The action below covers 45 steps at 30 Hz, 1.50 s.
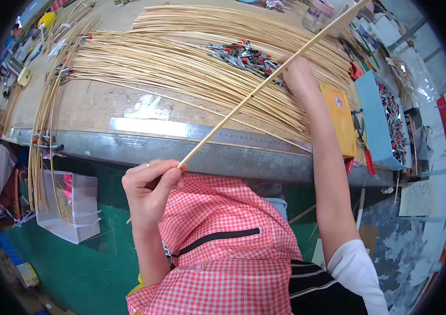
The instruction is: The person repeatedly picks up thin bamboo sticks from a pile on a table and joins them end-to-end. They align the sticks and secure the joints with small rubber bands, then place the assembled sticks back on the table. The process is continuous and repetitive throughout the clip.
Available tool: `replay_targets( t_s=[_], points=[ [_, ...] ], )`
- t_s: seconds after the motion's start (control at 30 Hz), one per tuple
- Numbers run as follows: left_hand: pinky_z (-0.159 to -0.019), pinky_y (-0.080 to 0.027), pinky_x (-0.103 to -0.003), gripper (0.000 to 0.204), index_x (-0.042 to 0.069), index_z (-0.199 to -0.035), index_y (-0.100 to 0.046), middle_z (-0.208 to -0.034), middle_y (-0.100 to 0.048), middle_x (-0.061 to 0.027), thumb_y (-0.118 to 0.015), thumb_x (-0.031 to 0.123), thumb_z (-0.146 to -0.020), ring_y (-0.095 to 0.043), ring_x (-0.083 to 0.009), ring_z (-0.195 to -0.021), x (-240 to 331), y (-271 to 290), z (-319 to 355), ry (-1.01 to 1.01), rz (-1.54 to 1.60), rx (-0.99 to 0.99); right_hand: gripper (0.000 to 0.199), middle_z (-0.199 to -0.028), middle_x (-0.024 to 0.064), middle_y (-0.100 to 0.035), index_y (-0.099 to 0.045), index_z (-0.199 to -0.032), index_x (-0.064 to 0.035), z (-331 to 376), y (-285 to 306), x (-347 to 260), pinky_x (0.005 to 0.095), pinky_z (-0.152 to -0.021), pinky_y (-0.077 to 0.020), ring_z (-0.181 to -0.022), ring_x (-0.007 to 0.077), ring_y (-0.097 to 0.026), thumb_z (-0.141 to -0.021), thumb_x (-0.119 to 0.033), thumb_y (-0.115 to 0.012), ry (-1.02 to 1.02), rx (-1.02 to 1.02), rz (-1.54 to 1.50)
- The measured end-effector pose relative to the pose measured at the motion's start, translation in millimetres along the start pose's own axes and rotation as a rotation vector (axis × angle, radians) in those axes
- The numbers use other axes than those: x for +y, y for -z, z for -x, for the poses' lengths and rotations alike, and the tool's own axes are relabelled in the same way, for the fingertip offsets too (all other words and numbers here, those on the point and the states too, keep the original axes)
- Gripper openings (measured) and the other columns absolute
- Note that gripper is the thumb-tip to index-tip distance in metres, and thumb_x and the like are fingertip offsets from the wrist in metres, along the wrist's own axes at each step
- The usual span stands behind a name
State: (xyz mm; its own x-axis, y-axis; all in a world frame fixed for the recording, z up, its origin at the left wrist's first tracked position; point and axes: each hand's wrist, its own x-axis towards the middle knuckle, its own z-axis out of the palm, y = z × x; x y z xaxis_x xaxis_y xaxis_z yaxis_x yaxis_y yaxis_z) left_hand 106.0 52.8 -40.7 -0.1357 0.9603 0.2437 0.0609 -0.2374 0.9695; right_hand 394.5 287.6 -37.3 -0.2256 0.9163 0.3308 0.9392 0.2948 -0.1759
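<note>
My left hand (152,181), with a ring on one finger, pinches a long thin bamboo stick (249,97) near its lower end. The stick slants up and to the right across the table, in front of my right hand (299,76). My right arm reaches over the table, and that hand is at the right end of a heap of small metal clips with red and black tips (244,55). Its fingers are partly hidden by the stick and the clips. Under and around the heap lie many bamboo sticks (139,58) in a wide layer.
A steel ruler (191,130) lies along the table's metal front edge (207,157). To the right are a yellow packet (337,118), red-handled pliers (362,139) and a blue box (372,121) of clips. Clamped sticks (42,115) overhang the left edge above a white bin (84,210).
</note>
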Motion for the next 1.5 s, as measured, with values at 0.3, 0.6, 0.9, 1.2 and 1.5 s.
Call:
replay_targets(
  t_s=[0.3,0.6,0.9,1.2,1.5],
  points=[
    [-0.049,-0.039,-0.018,0.008,-0.006,-0.086,-0.069,-0.064,-0.062,-0.006,-0.063,-0.005,-0.08,-0.055,-0.0073,-0.056,1,-3,0,-0.011,-0.057,0.036,0.012,-0.086,0.0215,-0.058,-0.06,-0.087,0.0044,26,7,16,0.0453,-0.079,-0.0444,-0.088,0.0387,-0.055,-0.078,-0.002,-0.054,0.079,0.138,0.155],
    [-0.046,-0.037,-0.021,0.009,-0.003,-0.087,-0.069,-0.062,-0.062,-0.0061,-0.066,-0.004,-0.078,-0.055,-0.0082,-0.053,4,-16,3,-0.155,-0.171,-0.011,0.031,-0.094,0.0171,-0.064,-0.059,-0.099,0.0084,180,50,-134,0.0283,-0.06,-0.052,-0.066,0.0194,-0.064,-0.07,0.016,-0.05,0.184,-0.129,-0.964],
    [-0.047,-0.04,-0.023,0.012,-0.002,-0.087,-0.069,-0.063,-0.062,-0.0094,-0.067,-0.005,-0.076,-0.057,-0.0125,-0.053,3,-24,8,-0.23,-0.193,-0.032,0.026,-0.083,0.0174,-0.064,-0.061,-0.1,0.0094,191,33,-149,0.0258,-0.051,-0.0493,-0.057,0.0167,-0.06,-0.076,0.015,-0.055,0.151,-0.033,-1.148],
    [-0.045,-0.039,-0.024,0.011,0.0,-0.086,-0.069,-0.061,-0.061,-0.0083,-0.068,-0.003,-0.076,-0.055,-0.0122,-0.05,0,-24,6,-0.228,-0.219,-0.11,0.02,-0.078,0.0177,-0.064,-0.062,-0.096,0.0099,193,34,-150,0.0263,-0.049,-0.0484,-0.054,0.0167,-0.059,-0.077,0.013,-0.057,0.099,-0.012,-1.122],
    [-0.049,-0.042,-0.023,0.011,-0.002,-0.087,-0.07,-0.063,-0.063,-0.008,-0.068,0.001,-0.077,-0.057,-0.0113,-0.054,-9,-15,3,-0.065,-0.197,-0.238,0.029,-0.09,0.0132,-0.063,-0.061,-0.108,0.0042,186,40,-138,0.0259,-0.069,-0.05,-0.075,0.0158,-0.061,-0.079,0.002,-0.064,0.099,-0.101,-1.037]
  ],
)
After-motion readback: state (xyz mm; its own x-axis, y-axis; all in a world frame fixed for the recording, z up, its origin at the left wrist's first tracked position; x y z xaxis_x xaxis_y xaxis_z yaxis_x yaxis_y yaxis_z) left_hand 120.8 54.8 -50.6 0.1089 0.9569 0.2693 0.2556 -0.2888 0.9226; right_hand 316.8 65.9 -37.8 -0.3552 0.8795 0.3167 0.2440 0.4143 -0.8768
